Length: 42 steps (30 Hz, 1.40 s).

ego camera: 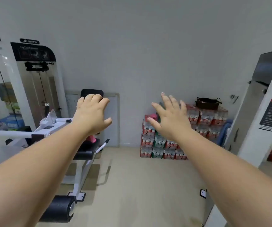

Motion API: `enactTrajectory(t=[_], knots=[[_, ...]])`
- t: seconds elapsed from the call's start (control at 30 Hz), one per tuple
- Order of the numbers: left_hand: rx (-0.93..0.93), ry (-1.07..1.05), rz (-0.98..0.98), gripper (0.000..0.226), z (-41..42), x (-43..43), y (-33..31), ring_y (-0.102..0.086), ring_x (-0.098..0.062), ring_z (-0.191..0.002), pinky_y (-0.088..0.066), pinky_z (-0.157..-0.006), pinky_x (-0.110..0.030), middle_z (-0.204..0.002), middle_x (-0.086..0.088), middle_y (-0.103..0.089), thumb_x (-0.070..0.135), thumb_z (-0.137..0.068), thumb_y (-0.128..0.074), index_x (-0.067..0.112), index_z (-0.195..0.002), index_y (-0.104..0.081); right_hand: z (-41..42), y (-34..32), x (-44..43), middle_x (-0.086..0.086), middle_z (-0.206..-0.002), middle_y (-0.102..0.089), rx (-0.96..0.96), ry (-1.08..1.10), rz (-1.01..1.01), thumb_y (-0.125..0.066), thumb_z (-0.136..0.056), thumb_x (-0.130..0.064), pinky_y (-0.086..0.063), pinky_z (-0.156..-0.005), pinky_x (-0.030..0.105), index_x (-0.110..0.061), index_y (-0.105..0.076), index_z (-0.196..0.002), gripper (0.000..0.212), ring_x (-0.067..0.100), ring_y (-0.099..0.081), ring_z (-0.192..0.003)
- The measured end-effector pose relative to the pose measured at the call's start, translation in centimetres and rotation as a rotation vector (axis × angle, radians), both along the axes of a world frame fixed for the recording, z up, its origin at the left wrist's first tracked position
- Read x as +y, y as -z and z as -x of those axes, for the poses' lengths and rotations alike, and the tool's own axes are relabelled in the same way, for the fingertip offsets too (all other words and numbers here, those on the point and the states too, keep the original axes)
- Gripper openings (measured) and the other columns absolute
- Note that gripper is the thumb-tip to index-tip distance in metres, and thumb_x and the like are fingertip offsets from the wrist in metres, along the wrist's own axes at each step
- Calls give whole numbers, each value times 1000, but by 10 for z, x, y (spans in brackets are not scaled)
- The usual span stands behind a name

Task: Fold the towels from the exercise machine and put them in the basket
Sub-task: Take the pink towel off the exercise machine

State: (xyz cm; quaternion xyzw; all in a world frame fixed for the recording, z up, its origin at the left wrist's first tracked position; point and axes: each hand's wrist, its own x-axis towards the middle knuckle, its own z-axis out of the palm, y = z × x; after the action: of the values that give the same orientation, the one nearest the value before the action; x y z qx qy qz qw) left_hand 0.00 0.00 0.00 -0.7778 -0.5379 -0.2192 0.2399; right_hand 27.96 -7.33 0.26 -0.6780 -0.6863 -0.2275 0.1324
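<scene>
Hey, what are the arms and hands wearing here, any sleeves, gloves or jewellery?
Nothing worn shows. The left forearm and right forearm are bare to the frame's edge, with no sleeves or cuffs. The left hand and right hand show no gloves, rings, watch or wristband. The nails look unpainted.

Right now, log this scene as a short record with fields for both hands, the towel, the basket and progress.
left: left hand raised, holds nothing
right: right hand raised, fingers spread, holds nothing
towel: pink towel on the exercise machine seat, partly hidden by the left arm
basket: dark basket atop stacked bottle packs by the wall
progress: towel not yet picked up
</scene>
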Motion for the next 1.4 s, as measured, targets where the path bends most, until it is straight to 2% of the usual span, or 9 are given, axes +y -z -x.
enactTrajectory(t=[0.23,0.37,0.63,0.77,0.87,1.0,1.23,1.4], knots=[[52,-10,122,63,18,87,65,-43,-26,-123,-36,-102,-46,-132,2,-51,59,-79,-58,29,-133,-47,26,77,93,6,-167,-1,39,-34,108,-22,-93,-72,-8,-120,57,-39,-22,-153,69,30,-4,-152],[60,10,210,66,36,150,95,-44,-26,-123,-35,-106,-47,-132,1,-51,61,-78,-57,29,-135,-47,46,112,158,5,-167,0,86,-40,219,-24,-92,-73,-9,-121,56,-39,-20,-154,70,29,-5,-152],[58,42,368,66,85,275,131,-47,-28,-118,-39,-99,-45,-128,-1,-53,60,-77,-56,27,-134,-49,98,159,282,7,-166,-5,163,2,360,-30,-93,-72,-13,-120,56,-39,-23,-153,70,29,-11,-151],[7,41,447,69,100,321,155,-48,-26,-116,-42,-91,-43,-124,0,-55,68,-74,-43,26,-129,-51,112,181,332,6,-166,-8,219,-9,413,-32,-92,-72,-14,-120,54,-39,-23,-153,70,28,-13,-151],[-6,9,496,78,106,353,171,-49,-25,-114,-42,-91,-42,-124,2,-55,73,-68,-31,27,-127,-52,116,197,373,6,-166,-9,269,-34,439,-35,-93,-71,-15,-120,53,-39,-23,-153,69,28,-14,-150],[-12,-64,550,65,116,407,197,-48,-26,-118,-41,-94,-43,-130,1,-53,60,-76,-56,28,-132,-49,118,224,435,4,-166,-7,297,-119,522,-37,-93,-69,-13,-120,52,-41,-22,-153,68,26,-13,-150],[-141,-231,592,59,115,488,219,-50,-26,-112,-45,-91,-43,-123,2,-56,57,-76,-59,30,-127,-50,114,250,573,1,-165,-14,384,-354,648,-42,-95,-64,-24,-117,48,-38,-28,-151,64,26,-19,-149],[-248,-382,636,63,114,520,240,-51,-28,-111,-46,-92,-45,-120,-1,-56,54,-75,-57,30,-131,-48,121,275,647,-1,-164,-18,361,-520,794,-46,-96,-60,-27,-115,45,-39,-33,-149,59,24,-23,-147]])
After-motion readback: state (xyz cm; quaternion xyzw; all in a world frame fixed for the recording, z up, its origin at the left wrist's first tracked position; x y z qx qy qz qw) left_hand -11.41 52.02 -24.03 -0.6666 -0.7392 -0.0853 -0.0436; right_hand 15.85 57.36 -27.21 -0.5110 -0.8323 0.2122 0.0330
